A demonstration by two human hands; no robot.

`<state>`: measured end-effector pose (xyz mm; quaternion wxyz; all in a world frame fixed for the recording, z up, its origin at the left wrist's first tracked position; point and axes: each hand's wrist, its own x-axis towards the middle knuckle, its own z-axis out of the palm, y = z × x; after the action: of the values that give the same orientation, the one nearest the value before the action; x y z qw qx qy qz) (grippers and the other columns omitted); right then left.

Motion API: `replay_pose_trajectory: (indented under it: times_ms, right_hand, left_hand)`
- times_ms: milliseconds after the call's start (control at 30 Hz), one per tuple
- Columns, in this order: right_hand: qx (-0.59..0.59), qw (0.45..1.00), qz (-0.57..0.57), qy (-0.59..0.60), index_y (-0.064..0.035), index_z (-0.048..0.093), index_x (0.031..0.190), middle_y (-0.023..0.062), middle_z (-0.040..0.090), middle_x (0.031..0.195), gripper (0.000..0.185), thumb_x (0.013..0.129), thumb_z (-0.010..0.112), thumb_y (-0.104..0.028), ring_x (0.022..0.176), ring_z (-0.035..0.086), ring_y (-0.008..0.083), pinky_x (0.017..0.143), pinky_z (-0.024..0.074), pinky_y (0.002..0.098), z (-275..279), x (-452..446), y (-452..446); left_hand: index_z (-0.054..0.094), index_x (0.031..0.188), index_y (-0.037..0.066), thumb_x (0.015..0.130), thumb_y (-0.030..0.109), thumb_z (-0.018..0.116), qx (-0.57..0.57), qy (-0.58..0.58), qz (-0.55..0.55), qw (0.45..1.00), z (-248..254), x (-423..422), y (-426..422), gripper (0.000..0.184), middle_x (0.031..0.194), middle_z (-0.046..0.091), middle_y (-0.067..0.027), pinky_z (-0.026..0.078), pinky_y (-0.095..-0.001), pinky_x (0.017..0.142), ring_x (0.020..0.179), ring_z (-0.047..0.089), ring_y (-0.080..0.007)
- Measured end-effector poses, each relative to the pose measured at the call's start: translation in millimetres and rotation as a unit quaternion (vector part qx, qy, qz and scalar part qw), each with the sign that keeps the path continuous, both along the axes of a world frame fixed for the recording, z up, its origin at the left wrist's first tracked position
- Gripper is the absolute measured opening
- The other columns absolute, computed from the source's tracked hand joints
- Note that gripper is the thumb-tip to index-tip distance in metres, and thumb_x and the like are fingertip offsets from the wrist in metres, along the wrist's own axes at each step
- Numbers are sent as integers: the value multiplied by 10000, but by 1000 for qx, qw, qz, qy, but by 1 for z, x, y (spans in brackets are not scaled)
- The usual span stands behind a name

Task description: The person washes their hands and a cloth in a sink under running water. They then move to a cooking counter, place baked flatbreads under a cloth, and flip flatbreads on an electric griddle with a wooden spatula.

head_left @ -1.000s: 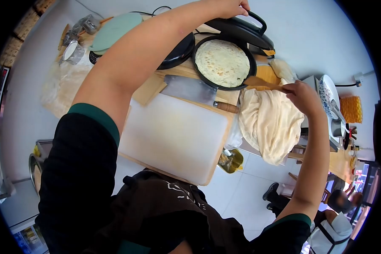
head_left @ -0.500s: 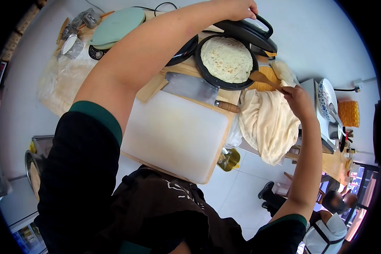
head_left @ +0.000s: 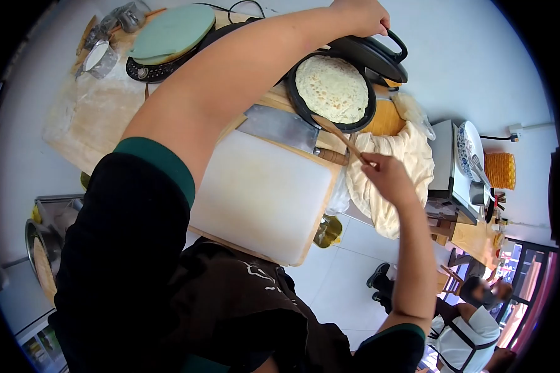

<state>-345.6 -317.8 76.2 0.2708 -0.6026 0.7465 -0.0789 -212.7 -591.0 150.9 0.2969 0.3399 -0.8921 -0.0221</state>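
A round, pale flatbread with light brown spots lies in the black electric griddle. The griddle's black lid is tilted up behind it, and my left hand is closed on the lid's handle. Below the griddle, my right hand grips a wooden spatula by its handle. The spatula's blade is at the griddle's lower rim, close to the flatbread's edge. Just left of the spatula lies a cleaver with a wooden handle.
A white cutting board lies in front of me. Cream cloth hangs by my right hand. At the upper left are a green-lidded griddle and a floured board. A patterned bowl stands right. People sit at lower right.
My right hand has moved left with the spatula, whose blade went from the griddle's lower right side to its lower left rim. My left hand stays at the raised lid.
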Motion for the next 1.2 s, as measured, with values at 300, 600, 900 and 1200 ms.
replay_pose_trajectory:
  times_ms: [300, 600, 900, 1200]
  right_hand:
    - [-177, 975, -93, 95, -50, 610, 1213, 243, 648, 862, 367, 850, 624, -103, 759, 639, 413, 676, 520, 473, -87, 78, 37]
    - [-81, 973, -109, 184, -82, 684, 1108, 241, 661, 829, 283, 851, 590, -156, 784, 647, 402, 708, 521, 479, -29, 71, 19]
    - [-46, 996, -36, 70, -17, 675, 1111, 232, 679, 836, 305, 847, 610, -155, 777, 676, 361, 718, 514, 409, 7, 26, 9]
    - [-168, 985, 0, 30, 28, 577, 1229, 265, 668, 960, 405, 860, 583, -141, 870, 663, 393, 779, 524, 417, -80, 84, -3]
  left_hand:
    - [762, 901, 257, 780, 315, 673, 12, -12, -8, 1000, 3, 3, 4, 161, 1021, 670, -60, 395, -537, 884, 1078, 559, -282]
    - [760, 916, 252, 787, 302, 690, 7, -21, -34, 999, 5, 12, 6, 156, 1010, 665, -66, 387, -529, 884, 1067, 559, -285]
    - [759, 931, 227, 805, 320, 693, -5, -25, -30, 999, 2, 10, 6, 170, 1041, 661, -70, 382, -536, 904, 1081, 553, -290]
    - [755, 915, 230, 818, 304, 673, 1, 2, -30, 1000, 7, 2, -4, 147, 1040, 670, -71, 390, -535, 890, 1064, 570, -281]
